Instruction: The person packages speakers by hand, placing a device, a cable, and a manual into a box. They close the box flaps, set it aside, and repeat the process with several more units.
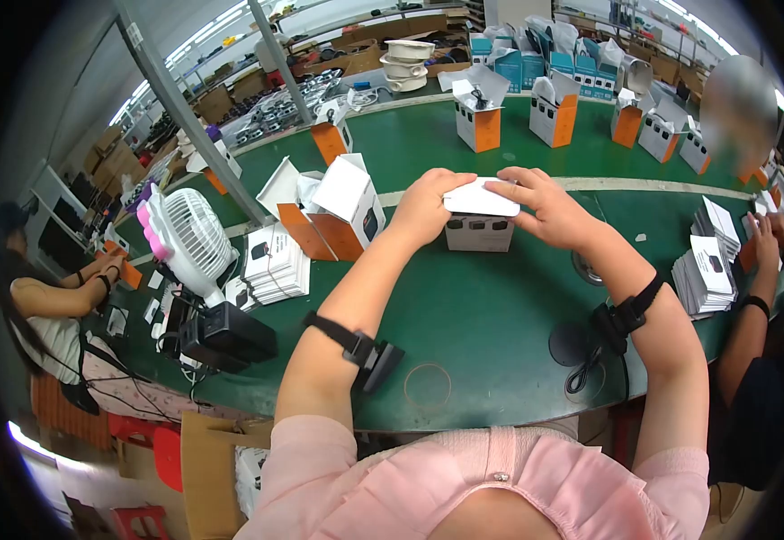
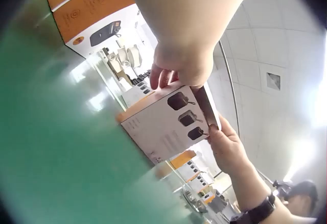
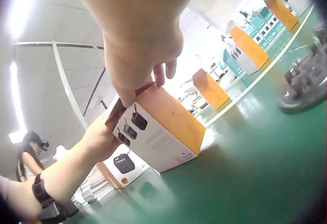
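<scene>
Box (image 2: 166,122) upright on green desk (image 1: 464,315), its side printed with three dark devices; small text beside them illegible. Box interior hidden beneath the white lid flap (image 1: 482,197). Left hand (image 1: 425,209) grips the box's top at one side, fingers bent; right hand (image 1: 549,209) grips the opposite side, thumb at the flap's edge.

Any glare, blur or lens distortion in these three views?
Head: wide-angle bowing of the green table, dark corners, blurred patch upper right. Left wrist: pale glare on the tabletop, washed-out brightness far right. Right wrist: ceiling lights blown out at left.
</scene>
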`<state>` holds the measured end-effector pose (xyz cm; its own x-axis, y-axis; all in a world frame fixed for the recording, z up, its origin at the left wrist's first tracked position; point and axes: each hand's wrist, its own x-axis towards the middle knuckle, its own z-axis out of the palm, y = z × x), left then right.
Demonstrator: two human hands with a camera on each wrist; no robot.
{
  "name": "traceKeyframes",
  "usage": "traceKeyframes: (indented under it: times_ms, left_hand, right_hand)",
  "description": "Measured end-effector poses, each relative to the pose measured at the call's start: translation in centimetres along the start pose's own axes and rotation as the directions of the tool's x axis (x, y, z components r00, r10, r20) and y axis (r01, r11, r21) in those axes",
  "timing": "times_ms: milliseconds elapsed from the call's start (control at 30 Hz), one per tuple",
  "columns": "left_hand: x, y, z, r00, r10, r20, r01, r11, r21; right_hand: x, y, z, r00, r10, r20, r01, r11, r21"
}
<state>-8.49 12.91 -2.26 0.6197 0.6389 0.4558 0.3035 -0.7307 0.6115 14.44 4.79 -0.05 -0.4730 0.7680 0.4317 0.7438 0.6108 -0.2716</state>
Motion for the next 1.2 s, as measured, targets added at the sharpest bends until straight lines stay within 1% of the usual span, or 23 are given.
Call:
traceKeyframes:
  times_ms: [33, 100, 133, 167, 233, 267, 300, 367, 400, 467, 533, 567, 633, 733, 800, 833, 900, 967, 1033, 1067, 1100, 1167, 1200]
  left_hand:
    - [0.2, -0.5, -0.1, 1.0, -0.001, -0.004, 0.001, 1.0, 0.0]
    - [0.7, -1.0, -0.5, 0.983, 0.147, 0.11, -0.15, 0.989, 0.018]
    - [0.7, -1.1, -0.9, 0.982, 0.125, 0.141, -0.124, 0.992, -0.018]
    - [0.5, -1.3, -1.1, 0.981, 0.13, 0.141, -0.129, 0.991, -0.018]
    - [-0.3, 0.0, -1.8, 0.994, 0.1, 0.045, -0.092, 0.982, -0.164]
    - [-0.3, -0.3, -2.0, 0.985, 0.171, 0.036, -0.167, 0.981, -0.103]
    - [-0.5, -0.1, -2.0, 0.985, 0.168, 0.039, -0.163, 0.981, -0.101]
    - [-1.2, 0.4, -2.0, 0.989, 0.105, 0.101, -0.084, 0.977, -0.198]
    - [-1.2, 0.4, -1.8, 0.987, 0.151, 0.06, -0.148, 0.987, -0.056]
    - [-1.0, 0.4, -1.7, 0.99, 0.131, 0.05, -0.129, 0.99, -0.057]
    - [-0.8, 0.5, -1.5, 0.992, 0.121, 0.04, -0.118, 0.991, -0.062]
    - [-1.0, 0.5, -1.4, 0.991, 0.127, 0.043, -0.128, 0.992, 0.022]
    - [-1.4, 0.5, -1.1, 0.99, 0.133, 0.05, -0.137, 0.985, 0.105]
    - [-2.3, 0.6, -0.8, 0.971, 0.236, 0.022, -0.234, 0.94, 0.249]
    - [-3.1, 1.0, -1.0, 0.95, 0.312, 0.031, -0.303, 0.888, 0.345]
    - [-3.2, 1.0, -0.8, 0.949, 0.312, 0.033, -0.304, 0.887, 0.349]
    - [-3.1, 1.3, -0.2, 0.93, 0.366, -0.011, -0.309, 0.8, 0.514]
    - [-2.9, 1.4, 0.1, 0.914, 0.403, -0.043, -0.335, 0.812, 0.478]
    - [-1.7, 1.2, -0.4, 0.969, 0.244, -0.042, -0.234, 0.958, 0.166]
    - [-1.0, 0.1, 0.3, 0.978, 0.136, -0.158, -0.149, 0.986, -0.076]
    - [-0.2, -0.6, 0.5, 0.987, -0.052, -0.152, -0.003, 0.938, -0.345]
    - [1.9, -1.3, 0.6, 0.923, -0.065, -0.379, -0.017, 0.978, -0.21]
    - [3.1, -2.8, 0.6, 0.885, -0.06, -0.461, 0.044, 0.998, -0.046]
  right_hand:
    - [-0.3, -0.2, 0.2, 1.0, -0.004, 0.002, 0.004, 1.0, -0.001]
    - [-0.8, -0.6, 0.2, 0.999, 0.03, -0.024, -0.033, 0.992, -0.124]
    - [-0.7, -0.6, 0.0, 0.999, 0.043, -0.002, -0.043, 0.992, -0.118]
    - [-0.4, -0.5, -0.2, 0.999, 0.043, -0.005, -0.043, 0.992, -0.122]
    - [0.2, -0.3, -0.3, 0.997, 0.056, 0.06, -0.051, 0.995, -0.09]
    - [0.4, -0.3, -0.2, 0.99, 0.108, 0.088, -0.108, 0.994, -0.008]
    - [0.4, 0.0, 0.0, 0.99, 0.108, 0.088, -0.109, 0.994, -0.003]
    - [0.6, 0.8, 0.5, 0.986, 0.133, 0.099, -0.159, 0.93, 0.331]
    - [0.9, 1.0, 0.6, 0.986, 0.132, 0.099, -0.158, 0.929, 0.333]
    - [1.1, 1.4, 0.6, 0.974, 0.169, 0.154, -0.222, 0.858, 0.464]
    - [1.5, 1.9, 0.5, 0.971, 0.165, 0.175, -0.228, 0.859, 0.459]
    - [1.6, 2.0, 0.5, 0.968, 0.159, 0.194, -0.232, 0.861, 0.453]
    - [1.2, 1.6, 0.4, 0.972, 0.164, 0.167, -0.218, 0.895, 0.39]
    - [0.8, 1.6, 0.4, 0.988, 0.079, 0.131, -0.112, 0.958, 0.263]
    - [0.6, 1.1, 0.1, 0.991, -0.044, 0.124, 0.061, 0.989, -0.137]
    - [0.5, 0.9, 0.3, 0.992, -0.047, 0.12, 0.063, 0.989, -0.135]
    - [0.2, 0.5, 0.4, 0.994, -0.034, 0.104, 0.053, 0.981, -0.185]
    - [-0.1, 0.5, 0.6, 0.995, -0.055, 0.083, 0.075, 0.958, -0.276]
    - [0.0, 1.1, 0.8, 0.995, -0.038, 0.091, 0.037, 0.999, 0.006]
    - [0.0, 1.5, 1.5, 1.0, -0.003, 0.026, 0.002, 0.998, 0.065]
    - [0.2, 1.3, 1.7, 0.999, 0.044, -0.027, -0.04, 0.993, 0.111]
    - [1.1, 1.4, 2.0, 0.972, 0.235, -0.003, -0.22, 0.913, 0.344]
    - [2.1, 2.2, 1.8, 0.972, 0.236, -0.023, -0.216, 0.921, 0.325]
